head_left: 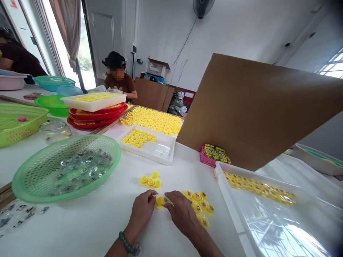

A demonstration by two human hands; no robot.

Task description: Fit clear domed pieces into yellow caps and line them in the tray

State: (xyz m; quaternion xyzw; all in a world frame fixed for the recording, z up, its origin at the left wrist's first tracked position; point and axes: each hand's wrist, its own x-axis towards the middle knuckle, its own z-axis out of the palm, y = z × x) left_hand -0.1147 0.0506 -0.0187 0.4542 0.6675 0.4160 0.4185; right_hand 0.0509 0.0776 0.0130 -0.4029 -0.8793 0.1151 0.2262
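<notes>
My left hand (143, 208) is closed in a pinch, its fingertips at the left edge of a yellow round cap (160, 202); what they grip, if anything, is too small to make out. On the cap's other side, my right hand (182, 212) pinches a small clear disc (166, 200) between thumb and fingers. Just beyond lie several plain yellow caps (150, 181) in a small group. Beside my right hand, yellow caps with printed clear tops (203, 205) are spread on the white table (115, 228).
Left stands a green basket (29, 171) of clear printed discs. Ahead is a white tray (164, 146) with yellow caps. At right, a larger white tray (227, 200) holds rows of caps. A cardboard sheet (254, 110) leans behind a pink basket (207, 160). Another person (120, 80) sits across.
</notes>
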